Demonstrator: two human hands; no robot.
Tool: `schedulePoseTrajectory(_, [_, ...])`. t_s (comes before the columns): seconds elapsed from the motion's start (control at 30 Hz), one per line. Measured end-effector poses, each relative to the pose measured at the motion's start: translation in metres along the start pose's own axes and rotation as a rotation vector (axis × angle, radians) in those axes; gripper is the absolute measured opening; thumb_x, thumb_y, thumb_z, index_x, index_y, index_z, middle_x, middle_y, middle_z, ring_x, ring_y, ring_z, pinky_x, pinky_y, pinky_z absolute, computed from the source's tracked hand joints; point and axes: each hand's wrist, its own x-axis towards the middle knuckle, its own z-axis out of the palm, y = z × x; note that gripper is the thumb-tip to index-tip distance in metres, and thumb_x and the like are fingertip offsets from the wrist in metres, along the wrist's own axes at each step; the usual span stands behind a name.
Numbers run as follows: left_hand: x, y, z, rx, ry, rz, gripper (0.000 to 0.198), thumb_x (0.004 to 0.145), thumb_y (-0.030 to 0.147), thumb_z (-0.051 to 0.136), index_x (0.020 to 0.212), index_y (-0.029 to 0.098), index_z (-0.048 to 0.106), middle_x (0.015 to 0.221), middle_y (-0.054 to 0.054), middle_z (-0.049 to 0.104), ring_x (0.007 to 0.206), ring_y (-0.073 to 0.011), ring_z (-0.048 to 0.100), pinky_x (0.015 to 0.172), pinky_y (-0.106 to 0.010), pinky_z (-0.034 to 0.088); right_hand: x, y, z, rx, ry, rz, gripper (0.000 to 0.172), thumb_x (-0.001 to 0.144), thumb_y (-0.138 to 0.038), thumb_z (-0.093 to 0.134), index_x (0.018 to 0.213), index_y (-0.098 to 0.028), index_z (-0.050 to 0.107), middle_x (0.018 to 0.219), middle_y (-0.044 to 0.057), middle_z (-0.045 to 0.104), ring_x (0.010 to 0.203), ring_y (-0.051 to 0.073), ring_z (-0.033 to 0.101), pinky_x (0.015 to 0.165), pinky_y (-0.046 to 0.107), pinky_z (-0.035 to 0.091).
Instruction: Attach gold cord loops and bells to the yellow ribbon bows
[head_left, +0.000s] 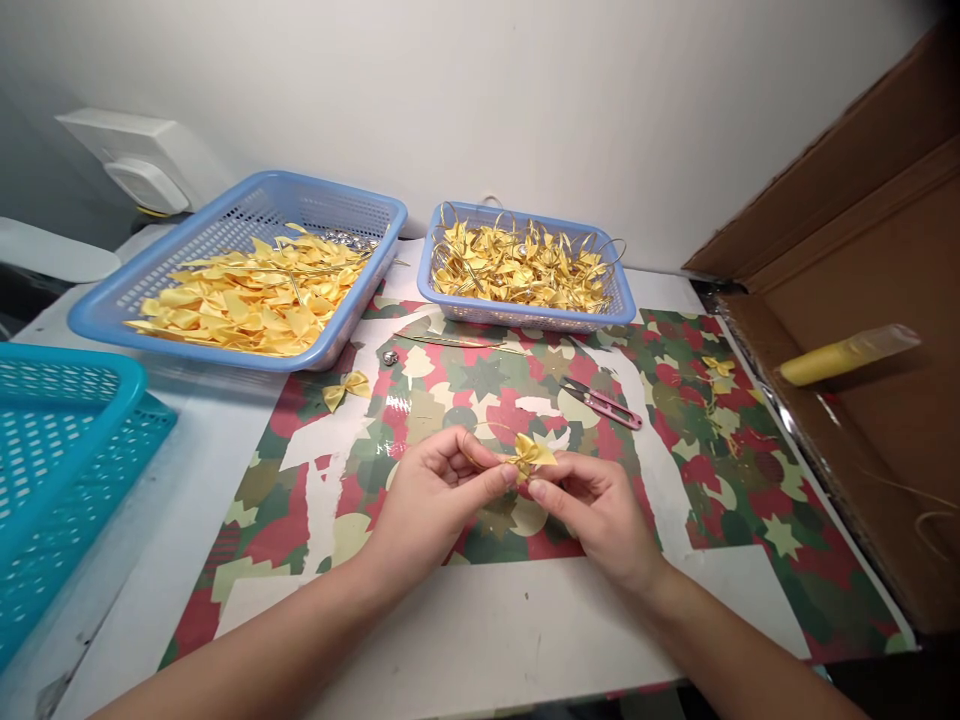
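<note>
A small yellow ribbon bow (pixel 531 452) is held between my two hands above the patterned table cover. My left hand (pixel 442 490) pinches its left side with thumb and fingers, and a thin gold cord loops by those fingers. On the right side, my right hand (pixel 592 505) grips the bow's lower edge between thumb and fingers. Another yellow bow (pixel 346 390) lies on the cover to the left, near a small silver bell (pixel 390 357). Pink-handled thread snips (pixel 602 403) lie beyond my right hand. Gold cords (pixel 461 343) rest farther back.
A blue basket (pixel 397 225) of yellow bows stands at back left, a smaller blue basket (pixel 626 300) of corded bows at back centre. A teal basket (pixel 135 385) sits at left. Cardboard (pixel 862 240) with a yellow tube (pixel 847 355) stands at right, near yellow scraps (pixel 731 430).
</note>
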Motion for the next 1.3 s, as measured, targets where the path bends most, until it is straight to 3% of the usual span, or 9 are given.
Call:
schedulePoseTrajectory(0.5, [0.0021, -0.0023, -0.0025, -0.023, -0.027, 0.021, 0.026, 0.071, 0.025, 0.082, 0.068, 0.015, 0.058, 0.068, 0.001, 0.071, 0.064, -0.0085, 0.065, 0.060, -0.017, 0.053, 0.0018, 0.0059, -0.0014, 0.064, -0.040, 0.014, 0.013, 0.079, -0.031, 0.071, 0.073, -0.019, 0.071, 0.068, 0.001, 0.064, 0.065, 0.013, 0.056, 0.060, 0.026, 0.045])
schedulePoseTrajectory(0.93, [-0.0030, 0.0020, 0.0027, 0.023, 0.037, 0.109, 0.021, 0.071, 0.020, 0.080, 0.066, 0.016, 0.060, 0.067, 0.002, 0.072, 0.063, -0.0075, 0.067, 0.057, -0.013, 0.053, 0.0001, 0.0038, -0.0005, 0.071, -0.004, 0.020, 0.014, 0.079, -0.031, 0.071, 0.071, -0.019, 0.070, 0.067, 0.001, 0.063, 0.065, 0.014, 0.057, 0.061, 0.026, 0.046])
schedulePoseTrajectory(1.3, [-0.0027, 0.0003, 0.0031, 0.000, -0.012, 0.059, 0.024, 0.071, 0.021, 0.080, 0.065, 0.016, 0.058, 0.066, 0.003, 0.072, 0.062, -0.0072, 0.066, 0.057, -0.014, 0.052, 0.0000, 0.0056, 0.0005, 0.083, -0.055, 0.007, 0.011, 0.082, -0.030, 0.069, 0.083, -0.020, 0.074, 0.079, 0.003, 0.067, 0.073, 0.015, 0.059, 0.066, 0.027, 0.048])
